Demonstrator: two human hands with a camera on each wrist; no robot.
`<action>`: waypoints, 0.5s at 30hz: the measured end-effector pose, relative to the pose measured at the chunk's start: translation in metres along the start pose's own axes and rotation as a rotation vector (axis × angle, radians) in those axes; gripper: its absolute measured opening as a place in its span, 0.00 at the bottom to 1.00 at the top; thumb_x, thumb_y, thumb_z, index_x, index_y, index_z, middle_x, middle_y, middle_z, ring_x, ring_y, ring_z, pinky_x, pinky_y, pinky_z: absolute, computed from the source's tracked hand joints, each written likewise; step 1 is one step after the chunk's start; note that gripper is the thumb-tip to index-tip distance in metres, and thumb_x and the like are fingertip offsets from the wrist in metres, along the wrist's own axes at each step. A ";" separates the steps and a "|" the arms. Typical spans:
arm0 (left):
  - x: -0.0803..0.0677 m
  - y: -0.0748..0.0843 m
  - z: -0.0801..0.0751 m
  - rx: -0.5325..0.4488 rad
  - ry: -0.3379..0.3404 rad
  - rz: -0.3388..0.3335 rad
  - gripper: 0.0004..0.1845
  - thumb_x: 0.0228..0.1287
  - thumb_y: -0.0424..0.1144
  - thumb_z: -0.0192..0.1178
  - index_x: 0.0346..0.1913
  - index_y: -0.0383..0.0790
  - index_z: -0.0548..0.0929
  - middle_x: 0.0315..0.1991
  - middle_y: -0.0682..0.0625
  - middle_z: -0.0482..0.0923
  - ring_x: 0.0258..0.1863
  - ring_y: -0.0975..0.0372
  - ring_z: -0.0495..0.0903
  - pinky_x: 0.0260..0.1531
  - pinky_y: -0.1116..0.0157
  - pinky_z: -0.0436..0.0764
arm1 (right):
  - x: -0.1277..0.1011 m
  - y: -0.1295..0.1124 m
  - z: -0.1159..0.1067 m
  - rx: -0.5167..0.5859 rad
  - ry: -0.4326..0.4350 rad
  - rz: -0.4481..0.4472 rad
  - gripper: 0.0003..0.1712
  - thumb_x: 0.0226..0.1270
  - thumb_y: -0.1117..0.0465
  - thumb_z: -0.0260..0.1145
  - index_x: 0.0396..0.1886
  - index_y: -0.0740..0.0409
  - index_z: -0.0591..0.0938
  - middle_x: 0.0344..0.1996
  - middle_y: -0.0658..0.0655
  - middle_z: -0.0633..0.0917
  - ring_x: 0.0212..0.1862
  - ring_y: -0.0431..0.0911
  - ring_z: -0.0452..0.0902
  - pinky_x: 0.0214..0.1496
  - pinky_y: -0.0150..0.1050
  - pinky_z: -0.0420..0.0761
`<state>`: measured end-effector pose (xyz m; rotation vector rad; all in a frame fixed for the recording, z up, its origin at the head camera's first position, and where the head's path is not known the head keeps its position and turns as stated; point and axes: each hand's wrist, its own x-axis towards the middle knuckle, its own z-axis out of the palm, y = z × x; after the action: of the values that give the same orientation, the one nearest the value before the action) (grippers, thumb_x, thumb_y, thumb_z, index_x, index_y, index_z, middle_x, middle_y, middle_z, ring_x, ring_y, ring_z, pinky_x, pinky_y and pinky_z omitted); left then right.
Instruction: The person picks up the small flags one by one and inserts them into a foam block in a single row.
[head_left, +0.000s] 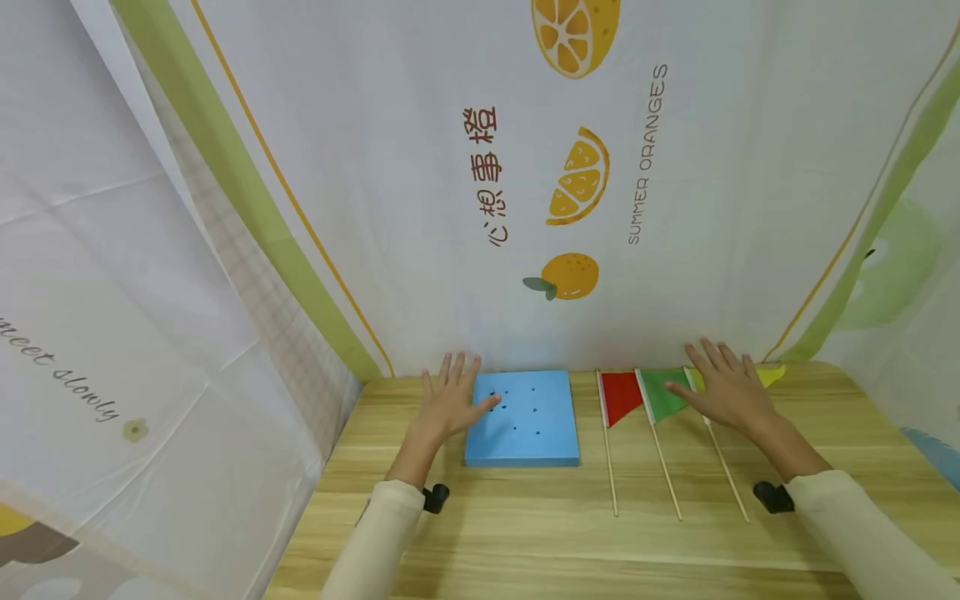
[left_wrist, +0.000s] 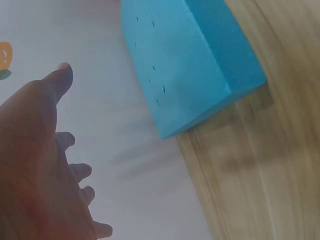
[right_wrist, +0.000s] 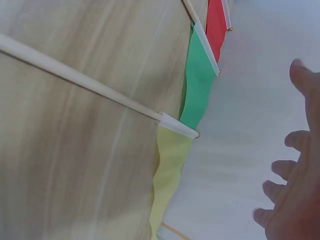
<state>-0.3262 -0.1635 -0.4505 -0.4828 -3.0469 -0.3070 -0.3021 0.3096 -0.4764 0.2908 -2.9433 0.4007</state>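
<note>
My left hand (head_left: 447, 406) is spread over the left edge of a blue foam block (head_left: 540, 446), its thumb overlapping the block in the head view. Several small holes dot the block's top, which the left wrist view shows as thick and square-edged. On the right, my right hand (head_left: 727, 393) hovers with fingers spread above a yellow pennant flag (right_wrist: 172, 165). Beside that lie a green flag (head_left: 662, 395) and a red flag (head_left: 621, 397), each on a thin wooden stick. Both hands hold nothing.
The wooden table (head_left: 525, 533) ends at the back against a white curtain (head_left: 420, 275) printed with oranges. More white cloth (head_left: 150, 333) hangs down the left side. A black wrist mount (head_left: 437, 498) shows by the left sleeve, another (head_left: 772, 497) by the right.
</note>
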 end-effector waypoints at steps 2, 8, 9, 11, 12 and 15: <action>-0.003 0.002 0.004 -0.014 0.011 0.011 0.48 0.77 0.70 0.51 0.88 0.48 0.52 0.89 0.41 0.43 0.89 0.44 0.38 0.81 0.27 0.41 | -0.004 0.001 0.000 0.009 0.008 0.001 0.54 0.80 0.31 0.56 0.84 0.70 0.59 0.79 0.81 0.59 0.78 0.80 0.52 0.77 0.80 0.54; -0.010 0.007 0.021 -0.046 0.028 0.050 0.43 0.79 0.62 0.57 0.86 0.45 0.59 0.87 0.41 0.51 0.88 0.44 0.46 0.82 0.32 0.54 | -0.020 0.007 0.005 0.049 0.022 0.026 0.40 0.81 0.43 0.63 0.72 0.74 0.74 0.68 0.82 0.76 0.65 0.80 0.73 0.56 0.73 0.82; -0.011 0.008 0.024 -0.040 0.033 0.061 0.42 0.80 0.61 0.57 0.86 0.44 0.60 0.87 0.40 0.53 0.87 0.44 0.49 0.81 0.33 0.57 | -0.022 0.009 0.006 0.055 0.018 0.032 0.37 0.80 0.46 0.65 0.69 0.74 0.77 0.65 0.81 0.78 0.62 0.79 0.76 0.52 0.71 0.84; -0.013 0.010 0.031 -0.040 0.053 0.093 0.39 0.80 0.58 0.58 0.83 0.41 0.64 0.84 0.39 0.59 0.85 0.43 0.55 0.81 0.36 0.62 | -0.026 0.013 0.009 0.072 0.003 0.046 0.31 0.79 0.50 0.67 0.64 0.74 0.81 0.59 0.80 0.82 0.56 0.76 0.81 0.45 0.67 0.87; -0.014 0.011 0.034 -0.037 0.067 0.110 0.38 0.80 0.57 0.59 0.82 0.39 0.67 0.83 0.38 0.62 0.84 0.42 0.59 0.80 0.38 0.65 | -0.028 0.014 0.010 0.078 -0.007 0.049 0.29 0.78 0.52 0.67 0.61 0.75 0.82 0.57 0.79 0.84 0.53 0.75 0.83 0.43 0.65 0.87; -0.016 0.014 0.042 -0.052 0.097 0.148 0.35 0.80 0.53 0.61 0.79 0.37 0.71 0.79 0.36 0.69 0.80 0.41 0.66 0.78 0.41 0.70 | -0.032 0.019 0.014 0.106 -0.044 0.062 0.25 0.76 0.55 0.68 0.57 0.75 0.84 0.50 0.76 0.87 0.47 0.70 0.86 0.40 0.62 0.88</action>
<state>-0.3067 -0.1469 -0.4906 -0.6717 -2.8956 -0.3917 -0.2774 0.3288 -0.5003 0.2242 -2.9854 0.5671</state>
